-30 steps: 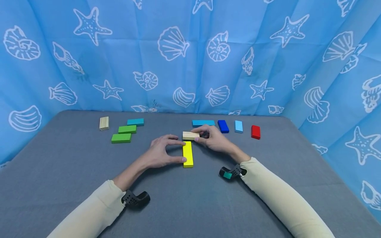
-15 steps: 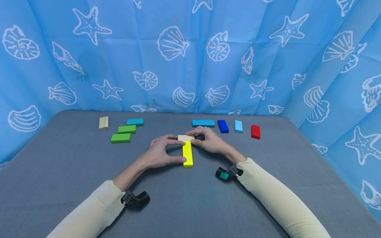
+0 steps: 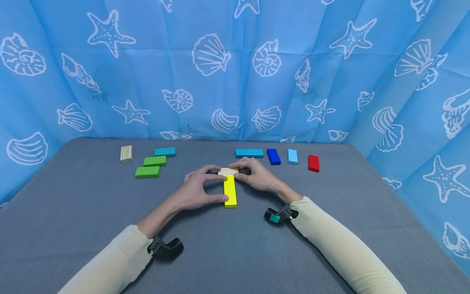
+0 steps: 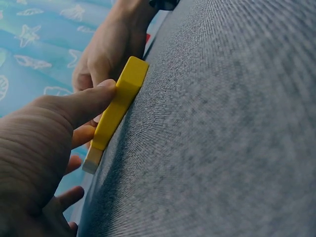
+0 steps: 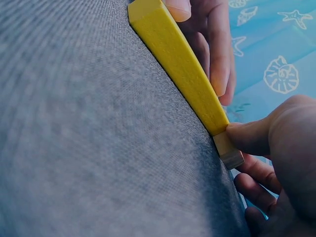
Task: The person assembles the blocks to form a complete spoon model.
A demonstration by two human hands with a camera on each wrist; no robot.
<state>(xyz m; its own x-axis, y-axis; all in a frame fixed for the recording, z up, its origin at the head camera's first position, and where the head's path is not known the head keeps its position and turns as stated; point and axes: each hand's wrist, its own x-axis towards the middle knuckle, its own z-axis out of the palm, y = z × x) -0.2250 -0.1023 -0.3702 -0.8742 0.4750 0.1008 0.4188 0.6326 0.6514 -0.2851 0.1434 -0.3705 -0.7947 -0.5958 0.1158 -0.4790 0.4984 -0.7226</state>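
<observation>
A yellow block (image 3: 230, 194) lies lengthwise away from me on the cloth. Spread along its left side, my left hand (image 3: 194, 190) touches it with the thumb near the close end and the index fingertip near the far end. A plain wooden block (image 3: 228, 171) lies crosswise at the yellow block's far end, forming a T. My right hand (image 3: 257, 176) pinches the wooden block's right part between thumb and index finger. In the right wrist view the right thumb (image 5: 249, 137) presses at the joint, and the wooden block (image 5: 228, 149) meets the yellow one (image 5: 185, 69).
At the back left are a wooden block (image 3: 126, 154), a teal block (image 3: 165, 152) and two green blocks (image 3: 155, 161). Back right, a long teal block (image 3: 249, 153), dark blue (image 3: 273, 156), light blue (image 3: 292, 156) and red block (image 3: 313, 163) stand in a row. A blue shell-print curtain (image 3: 176, 73) hangs behind.
My right hand has slid the wooden block left and toward me, up against the yellow block's far end. My left hand has kept its place on the yellow block.
</observation>
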